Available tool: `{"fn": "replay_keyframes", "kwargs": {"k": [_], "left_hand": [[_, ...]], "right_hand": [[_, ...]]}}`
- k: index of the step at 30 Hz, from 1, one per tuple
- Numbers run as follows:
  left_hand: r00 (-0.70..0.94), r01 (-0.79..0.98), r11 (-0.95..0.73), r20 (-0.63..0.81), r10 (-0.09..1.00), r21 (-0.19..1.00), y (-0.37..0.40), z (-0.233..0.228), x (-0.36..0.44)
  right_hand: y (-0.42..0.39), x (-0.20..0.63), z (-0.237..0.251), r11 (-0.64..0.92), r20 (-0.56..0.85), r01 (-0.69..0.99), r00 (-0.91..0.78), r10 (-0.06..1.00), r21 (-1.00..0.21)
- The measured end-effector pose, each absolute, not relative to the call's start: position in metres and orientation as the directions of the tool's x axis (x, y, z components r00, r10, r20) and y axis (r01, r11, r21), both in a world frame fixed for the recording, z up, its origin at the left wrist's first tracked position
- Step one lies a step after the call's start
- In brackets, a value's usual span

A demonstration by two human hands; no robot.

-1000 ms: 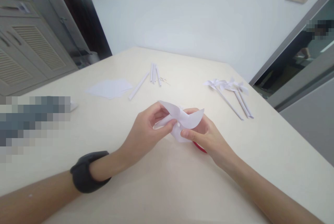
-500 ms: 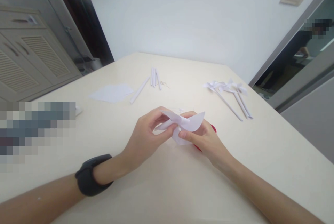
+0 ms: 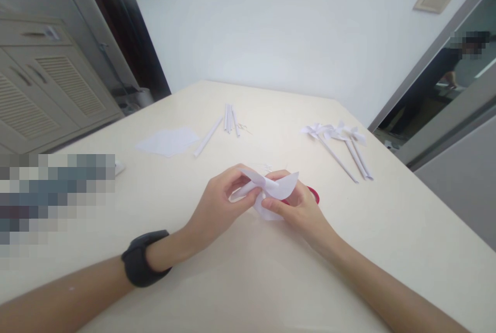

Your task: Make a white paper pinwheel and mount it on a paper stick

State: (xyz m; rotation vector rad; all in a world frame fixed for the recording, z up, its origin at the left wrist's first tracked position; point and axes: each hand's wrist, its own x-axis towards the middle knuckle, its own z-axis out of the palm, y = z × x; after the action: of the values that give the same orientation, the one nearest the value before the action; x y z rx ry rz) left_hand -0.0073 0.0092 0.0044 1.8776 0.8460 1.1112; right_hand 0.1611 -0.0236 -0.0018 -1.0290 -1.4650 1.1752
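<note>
Between my two hands is a white paper pinwheel (image 3: 284,186), its curved blades fanning out above my fingers. My left hand (image 3: 222,198) is closed on its left side, thumb pressed near the centre. From the other side my right hand (image 3: 296,203) pinches it, the thumb close to the left one. Something small and pale sits at the centre between the thumbs, too small to make out. Partly hidden behind my right hand lies a red-handled tool (image 3: 314,195), perhaps scissors. A few thin pale bits (image 3: 266,167) lie on the table just beyond my fingers.
On the pale table (image 3: 248,281) a stack of white paper (image 3: 168,141) lies left. Several rolled paper sticks (image 3: 228,118) and small thin pieces (image 3: 244,128) are at the back. Finished-looking pinwheels on sticks (image 3: 339,149) lie right. A person (image 3: 445,66) is beyond the doorway.
The view has shifted slightly. Both hands stay on the pinwheel, which has tilted a little, and more of the red handle shows beside my right hand.
</note>
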Motion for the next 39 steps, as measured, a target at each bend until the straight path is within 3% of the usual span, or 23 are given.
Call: {"fn": "replay_keyframes", "kwargs": {"k": [21,28,39], "left_hand": [[0.479,0.184,-0.273,0.156,0.864,0.944,0.022,0.000,-0.008],[0.515,0.274,-0.323,0.146,0.845,0.906,0.026,0.000,-0.014],[0.458,0.232,-0.288,0.157,0.875,0.929,0.020,-0.005,-0.010]], "right_hand": [[-0.016,0.159,-0.013,0.076,0.059,0.111,-0.153,0.986,-0.991],[-0.015,0.152,-0.007,-0.039,-0.068,0.162,-0.176,0.982,-0.986],[-0.016,0.152,-0.016,0.128,0.107,0.260,-0.097,0.990,-0.957]]}}
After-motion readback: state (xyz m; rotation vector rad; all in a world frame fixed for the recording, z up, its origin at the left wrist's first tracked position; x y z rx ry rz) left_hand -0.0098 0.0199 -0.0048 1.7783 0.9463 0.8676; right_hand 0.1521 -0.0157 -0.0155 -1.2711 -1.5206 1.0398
